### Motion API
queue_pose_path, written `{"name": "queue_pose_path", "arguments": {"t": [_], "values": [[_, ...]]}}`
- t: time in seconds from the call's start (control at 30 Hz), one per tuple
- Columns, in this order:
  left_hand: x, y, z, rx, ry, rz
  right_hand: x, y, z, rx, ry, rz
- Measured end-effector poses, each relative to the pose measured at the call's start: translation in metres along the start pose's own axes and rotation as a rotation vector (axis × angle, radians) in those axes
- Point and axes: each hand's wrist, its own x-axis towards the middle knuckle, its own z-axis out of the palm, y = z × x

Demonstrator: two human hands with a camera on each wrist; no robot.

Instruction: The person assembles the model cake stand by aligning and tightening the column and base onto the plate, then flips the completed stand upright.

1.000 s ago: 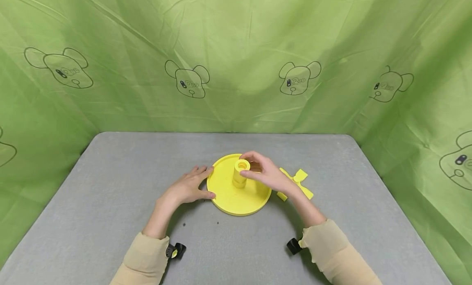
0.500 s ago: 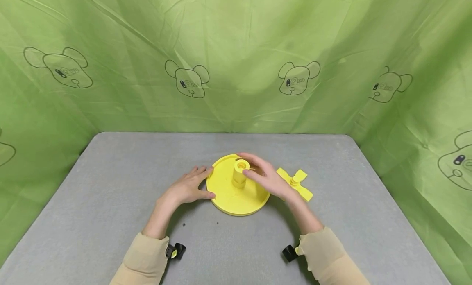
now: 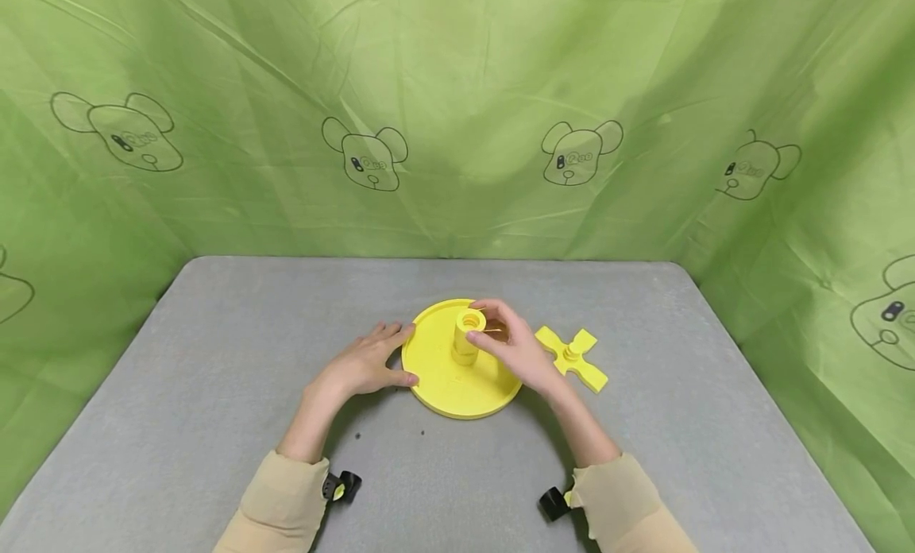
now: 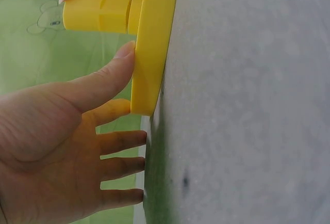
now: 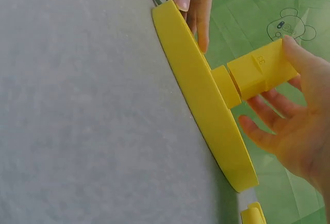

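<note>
A round yellow disc with a raised rim [image 3: 436, 390] lies flat on the grey table. On a short stub at its middle stands an upright yellow tube [image 3: 465, 345], open at the top, with a thin seam between tube and stub [image 5: 226, 87]. My right hand [image 3: 520, 348] pinches the tube near its top, thumb on the near side and fingers behind it. Spread and fairly straight, my left hand [image 3: 364, 362] touches the disc's left rim with thumb and forefinger; its other fingertips reach down at the table in the left wrist view.
Just right of the disc, a yellow cross-shaped piece [image 3: 574, 352] with a threaded-looking stub lies on the table [image 3: 250, 322]. Small dark specks dot the table in front. A green curtain [image 3: 457, 211] with printed animal heads surrounds the sides and back.
My right hand shifts its fingers around the tube and its forearm swings inward to the left, uncovering more of the cross-shaped piece. The left hand and disc keep their place.
</note>
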Motion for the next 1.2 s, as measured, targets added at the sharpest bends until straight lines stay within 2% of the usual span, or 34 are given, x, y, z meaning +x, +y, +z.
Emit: {"name": "queue_pose_path", "arguments": {"t": [0.1,0.27,0.43,0.63,0.93,1.2], "values": [[0.0006,-0.0001,0.0003,-0.001,0.002,-0.002,-0.0008,0.0003,0.0011,-0.018,0.006,-0.001],[0.001,-0.0009,0.0009,-0.002,0.002,-0.003,-0.0033,-0.0002,0.0017,0.012,-0.056,-0.041],[0.0015,-0.0016,0.0016,0.001,0.001,0.002,-0.0047,0.0017,0.0024,0.032,-0.094,-0.043],[0.0025,-0.002,0.0019,-0.001,-0.001,0.002,-0.0047,0.0026,0.0031,0.049,-0.075,-0.027],[0.003,-0.003,0.0025,-0.006,0.0,0.003,-0.0028,0.0046,0.0062,0.054,0.019,0.011],[0.0028,-0.0026,0.0019,-0.005,-0.001,0.003,-0.004,0.003,0.0042,0.066,-0.042,-0.021]]}}
